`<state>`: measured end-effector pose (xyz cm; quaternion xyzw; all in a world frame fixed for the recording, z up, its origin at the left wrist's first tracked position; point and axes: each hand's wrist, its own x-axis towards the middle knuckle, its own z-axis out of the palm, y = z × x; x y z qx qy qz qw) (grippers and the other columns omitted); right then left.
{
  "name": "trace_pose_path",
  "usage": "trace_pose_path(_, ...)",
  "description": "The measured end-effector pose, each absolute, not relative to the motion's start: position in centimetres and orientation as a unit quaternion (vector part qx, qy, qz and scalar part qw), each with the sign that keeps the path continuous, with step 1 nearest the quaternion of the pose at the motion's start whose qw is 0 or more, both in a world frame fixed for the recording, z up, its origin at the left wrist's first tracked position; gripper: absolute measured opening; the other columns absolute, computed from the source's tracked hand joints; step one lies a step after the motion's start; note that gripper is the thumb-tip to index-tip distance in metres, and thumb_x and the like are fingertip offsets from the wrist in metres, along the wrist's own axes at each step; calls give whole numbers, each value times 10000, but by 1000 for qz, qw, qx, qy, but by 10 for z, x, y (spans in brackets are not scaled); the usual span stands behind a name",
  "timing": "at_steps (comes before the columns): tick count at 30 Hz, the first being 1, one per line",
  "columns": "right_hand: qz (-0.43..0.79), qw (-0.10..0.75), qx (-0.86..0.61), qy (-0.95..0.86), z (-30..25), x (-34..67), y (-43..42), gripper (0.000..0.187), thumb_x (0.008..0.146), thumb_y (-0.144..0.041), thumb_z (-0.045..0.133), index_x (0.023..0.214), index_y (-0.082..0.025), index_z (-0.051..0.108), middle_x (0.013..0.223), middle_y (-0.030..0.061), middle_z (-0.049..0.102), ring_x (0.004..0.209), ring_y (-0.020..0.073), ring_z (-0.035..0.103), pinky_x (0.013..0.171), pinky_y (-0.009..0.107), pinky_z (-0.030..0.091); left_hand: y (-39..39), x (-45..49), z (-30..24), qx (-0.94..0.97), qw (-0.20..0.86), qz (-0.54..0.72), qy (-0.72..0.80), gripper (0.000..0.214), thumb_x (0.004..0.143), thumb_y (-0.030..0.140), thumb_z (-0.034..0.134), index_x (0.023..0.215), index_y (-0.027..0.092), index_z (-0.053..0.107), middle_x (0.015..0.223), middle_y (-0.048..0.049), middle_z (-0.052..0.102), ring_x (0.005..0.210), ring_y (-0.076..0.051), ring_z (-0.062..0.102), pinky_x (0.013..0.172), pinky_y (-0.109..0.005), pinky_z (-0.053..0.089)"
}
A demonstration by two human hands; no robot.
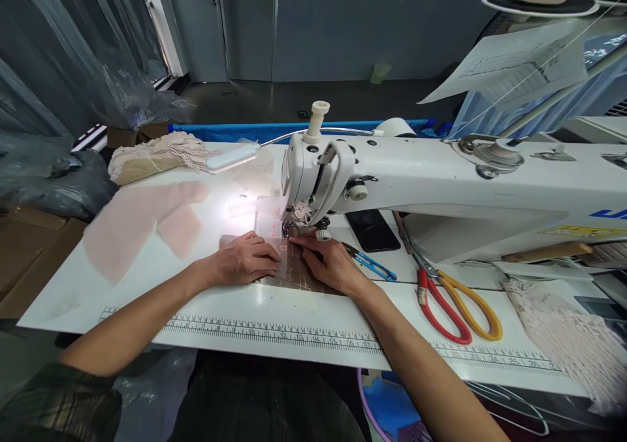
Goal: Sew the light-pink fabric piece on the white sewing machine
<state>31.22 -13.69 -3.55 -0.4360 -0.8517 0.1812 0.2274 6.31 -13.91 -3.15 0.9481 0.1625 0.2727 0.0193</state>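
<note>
A white sewing machine stands over a strip of sheer pale fabric with small pink marks, which runs under its presser foot. My left hand rests on the strip's left part, fingers bent and pressed together on the cloth. Just right of the needle, my right hand reaches in with the index finger stretched to the fabric's edge; thumb and index are apart. Its other fingers are curled under and partly hidden. Beneath both hands lies a brownish plate set in the table.
Blue thread snips, a black phone and red-and-yellow-handled scissors lie right of the needle. Pink sheer pieces and a lace bundle are at left. More lace hangs over the right edge. A ruler scale runs along the front.
</note>
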Motion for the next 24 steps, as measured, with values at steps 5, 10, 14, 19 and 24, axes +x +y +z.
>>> trace_pose_path(5,105,177,-386,-899,-40,312,-139,363,908,-227,484,1198,-281,697,1102,97,609,831,179,612,737,316,510,-144,64,-26,957,-15,237,165,163,941,209,549,898,181,703,1025,-66,713,837,-168,630,750,-322,474)
trace_pose_path(10,97,178,-378,-903,-39,312,-139,351,916,-237,490,1196,-284,696,1110,93,605,859,179,602,750,317,510,-150,67,-19,964,-20,211,159,189,902,269,559,862,153,703,971,-78,705,757,-181,591,716,-355,465)
trace_pose_path(14,99,171,-380,-904,-39,314,-140,355,926,-253,493,1229,-288,674,1109,100,610,866,185,603,763,332,511,-148,70,-14,974,-23,179,139,189,838,304,571,800,156,683,907,-75,694,780,-210,585,817,-423,439)
trace_pose_path(19,96,150,-393,-902,-37,313,-143,355,934,-262,493,1244,-295,662,1130,98,620,910,201,613,782,339,510,-136,74,-8,983,12,137,122,209,783,359,578,709,181,659,791,-56,665,705,-190,556,758,-378,432)
trace_pose_path(24,53,103,-419,-900,-31,307,-146,355,948,-291,472,1256,-289,649,1124,109,633,858,205,610,687,294,481,-132,73,-16,977,5,178,119,248,775,391,554,750,175,672,840,-72,678,690,-194,561,688,-378,426)
